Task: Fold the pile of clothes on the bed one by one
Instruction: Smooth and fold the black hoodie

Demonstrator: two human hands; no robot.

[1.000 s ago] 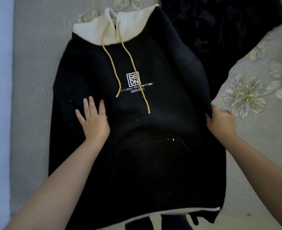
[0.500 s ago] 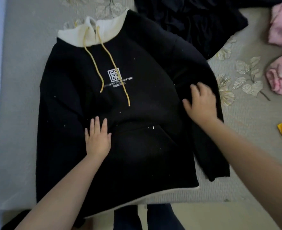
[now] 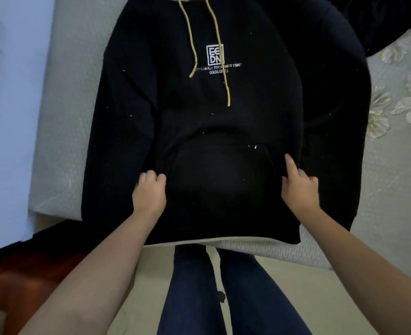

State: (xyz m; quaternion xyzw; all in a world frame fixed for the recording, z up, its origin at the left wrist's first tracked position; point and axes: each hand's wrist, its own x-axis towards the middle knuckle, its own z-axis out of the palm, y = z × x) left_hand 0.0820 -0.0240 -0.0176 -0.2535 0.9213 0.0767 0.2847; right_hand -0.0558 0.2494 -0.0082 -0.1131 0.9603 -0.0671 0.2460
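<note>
Where half a second ago both hands lay flat higher on the black hoodie [image 3: 223, 122], they now sit either side of its front pocket [image 3: 221, 175]. Left hand [image 3: 149, 193]: fingers curled, bunching cloth at the pocket's left edge. Right hand [image 3: 298, 189]: forefinger out along the pocket's right edge (remaining fingers curled; grip unclear). Hoodie lies front-up on the bed [image 3: 62, 141], hem at its near edge.

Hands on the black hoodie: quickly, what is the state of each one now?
Left hand: fingers curled, gripping the fabric of the black hoodie beside its front pocket.
Right hand: index finger out, the others curled; a grip cannot be told.
</note>
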